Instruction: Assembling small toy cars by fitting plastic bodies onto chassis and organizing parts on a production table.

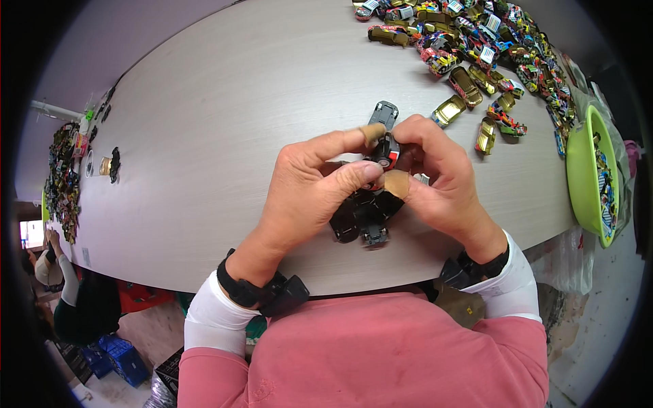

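Note:
Over the near middle of the table, my left hand (306, 178) and my right hand (441, 175) are closed on a small black and red toy car (387, 152). Thumbs and forefingers pinch it from both sides, and tan tape wraps some of the fingertips. Parts of the car are hidden behind the fingers. Just below it lie several black toy car bases (367, 216), partly covered by my hands. A grey car base (385, 113) rests on the table just beyond my fingers.
A large heap of colourful toy car shells (490, 47) covers the far right, with a few gold ones (449, 110) nearer. A green basin (585, 177) with more pieces stands at the right edge. Another heap (62, 177) lies far left, near another person's arm (68, 279).

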Demonstrator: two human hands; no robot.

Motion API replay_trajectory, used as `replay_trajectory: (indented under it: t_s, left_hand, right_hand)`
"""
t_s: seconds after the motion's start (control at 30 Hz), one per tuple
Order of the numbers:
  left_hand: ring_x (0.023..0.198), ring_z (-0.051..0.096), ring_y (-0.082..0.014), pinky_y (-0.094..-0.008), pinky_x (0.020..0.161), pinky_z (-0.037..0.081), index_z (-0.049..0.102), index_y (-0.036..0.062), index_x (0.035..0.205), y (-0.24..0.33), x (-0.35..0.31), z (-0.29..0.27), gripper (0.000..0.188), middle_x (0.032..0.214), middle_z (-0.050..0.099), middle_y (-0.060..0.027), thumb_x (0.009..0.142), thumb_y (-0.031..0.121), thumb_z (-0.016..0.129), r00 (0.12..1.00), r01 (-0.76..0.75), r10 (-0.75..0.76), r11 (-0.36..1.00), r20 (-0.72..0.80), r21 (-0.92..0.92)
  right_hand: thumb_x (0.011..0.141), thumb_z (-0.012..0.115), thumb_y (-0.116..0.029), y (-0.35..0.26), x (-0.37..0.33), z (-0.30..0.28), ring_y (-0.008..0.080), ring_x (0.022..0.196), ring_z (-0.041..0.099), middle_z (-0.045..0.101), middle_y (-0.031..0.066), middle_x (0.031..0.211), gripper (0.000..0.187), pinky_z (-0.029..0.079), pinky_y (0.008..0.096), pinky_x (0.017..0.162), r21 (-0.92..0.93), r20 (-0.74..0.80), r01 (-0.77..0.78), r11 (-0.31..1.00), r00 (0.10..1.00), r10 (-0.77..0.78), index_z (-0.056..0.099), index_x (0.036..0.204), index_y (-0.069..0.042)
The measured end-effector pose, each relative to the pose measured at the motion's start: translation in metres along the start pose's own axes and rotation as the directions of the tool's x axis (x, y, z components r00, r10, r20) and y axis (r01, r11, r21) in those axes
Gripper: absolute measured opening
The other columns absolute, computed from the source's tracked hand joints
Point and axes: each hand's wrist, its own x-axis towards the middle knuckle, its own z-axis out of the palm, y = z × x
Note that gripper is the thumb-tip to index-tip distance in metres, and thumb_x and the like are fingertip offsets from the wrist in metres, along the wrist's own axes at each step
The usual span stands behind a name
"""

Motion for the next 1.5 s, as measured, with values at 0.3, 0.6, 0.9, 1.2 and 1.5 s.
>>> replay_trajectory:
  t_s: [0.3, 0.6, 0.9, 1.2, 1.5]
  left_hand:
    - [0.082, 0.054, -0.007, -0.0197, 0.07, 0.044, 0.053, 0.0009, 0.109, 0.001, 0.0, 0.002, 0.033, 0.093, 0.058, -0.0019, 0.083, 0.017, 0.066, 0.983, 0.173, -0.136, 0.909, 0.122, -0.379]
    - [0.075, 0.051, -0.0106, -0.0265, 0.07, 0.043, 0.052, 0.0, 0.097, -0.001, -0.002, 0.009, 0.017, 0.081, 0.058, -0.0057, 0.082, 0.007, 0.058, 0.996, 0.044, -0.053, 0.992, 0.074, 0.12]
    - [0.079, 0.054, -0.0114, -0.0269, 0.065, 0.046, 0.051, -0.0001, 0.1, 0.0, 0.0, 0.011, 0.023, 0.092, 0.058, -0.0053, 0.08, 0.005, 0.062, 0.995, -0.01, 0.007, 0.999, -0.102, -0.038]
    - [0.082, 0.056, -0.0068, -0.021, 0.068, 0.047, 0.051, 0.0005, 0.121, -0.014, 0.003, 0.002, 0.04, 0.101, 0.063, -0.0079, 0.083, 0.006, 0.061, 0.983, 0.077, -0.145, 0.88, -0.11, -0.468]
    - [0.088, 0.057, -0.0105, -0.0232, 0.075, 0.047, 0.03, 0.0004, 0.136, -0.002, 0.002, 0.004, 0.058, 0.095, 0.059, -0.0064, 0.084, 0.006, 0.055, 0.997, 0.072, -0.066, 0.984, 0.042, -0.165]
  right_hand:
    - [0.077, 0.065, 0.0, -0.004, 0.005, -0.014, 0.0085, 0.07, 0.057, 0.054, 0.0028, 0.087, 0.02, 0.049, 0.0214, 0.059, 0.286, 0.15, -0.171, 0.943, 0.98, 0.132, 0.056, 0.096, 0.002]
    - [0.078, 0.055, 0.002, -0.01, 0.011, -0.015, 0.0039, 0.059, 0.047, 0.051, -0.0028, 0.073, 0.006, 0.038, 0.0186, 0.049, 0.265, 0.22, -0.471, 0.841, 0.879, 0.423, 0.056, 0.083, -0.001]
    - [0.08, 0.05, 0.003, -0.003, 0.01, -0.003, 0.0024, 0.057, 0.045, 0.05, -0.0014, 0.073, 0.009, 0.037, 0.0183, 0.047, 0.181, 0.106, -0.44, 0.88, 0.898, 0.427, 0.052, 0.086, -0.003]
    - [0.086, 0.058, -0.008, 0.0, 0.003, -0.001, 0.0037, 0.053, 0.05, 0.052, -0.0021, 0.068, 0.008, 0.04, 0.0189, 0.046, 0.223, 0.26, -0.51, 0.831, 0.852, 0.453, 0.054, 0.091, -0.003]
    - [0.084, 0.06, -0.008, -0.006, 0.014, -0.021, 0.0045, 0.063, 0.052, 0.056, -0.0007, 0.071, 0.006, 0.044, 0.0196, 0.054, 0.286, 0.123, -0.381, 0.879, 0.925, 0.361, 0.061, 0.085, -0.002]
